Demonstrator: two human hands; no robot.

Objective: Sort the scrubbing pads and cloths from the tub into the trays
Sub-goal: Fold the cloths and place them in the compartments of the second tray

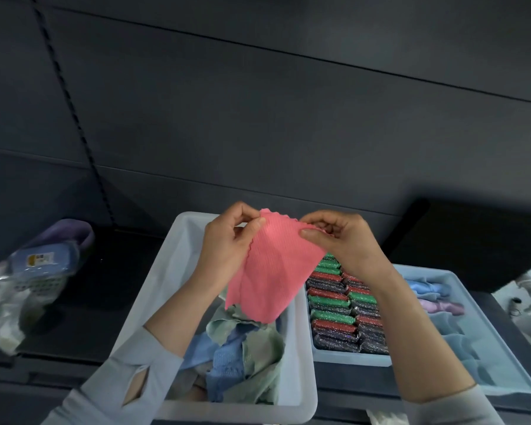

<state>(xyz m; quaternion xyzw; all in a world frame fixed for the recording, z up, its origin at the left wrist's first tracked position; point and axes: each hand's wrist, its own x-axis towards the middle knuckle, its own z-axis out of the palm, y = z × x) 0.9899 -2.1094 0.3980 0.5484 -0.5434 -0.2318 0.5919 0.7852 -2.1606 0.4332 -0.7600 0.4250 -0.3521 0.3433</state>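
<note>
The person held a pink cloth (pixel 265 271) up over the tub (pixel 178 262), both hands raised in front of them. The left hand (pixel 227 243) pinched the cloth's upper left corner, thumb and fingers (pixel 252 223) clamped on the zigzag edge. The right hand (pixel 341 237) pinched the upper right corner the same way, its thumb pressed flat on the fabric and its other fingers curled behind. From those two grips the cloth hung down slack, its lower edge dangling just above the heap below.

Beneath the fingers, in the near end of the pale tub, lay a jumble of green and blue cloths (pixel 242 360). Below and to the right of the right hand's fingers sat a tray of scrubbing pads (pixel 344 311), glittery red, green and dark ones packed in tight rows, touching one another. Further right, beside it, a second tray (pixel 503 360) held folded blue and lilac cloths (pixel 432 297) in a row.

Well off to the left of the fingers, on the dark desk (pixel 111 289), lay a basket with a blue packet (pixel 45 260) and some clear wrapping, blurred.
</note>
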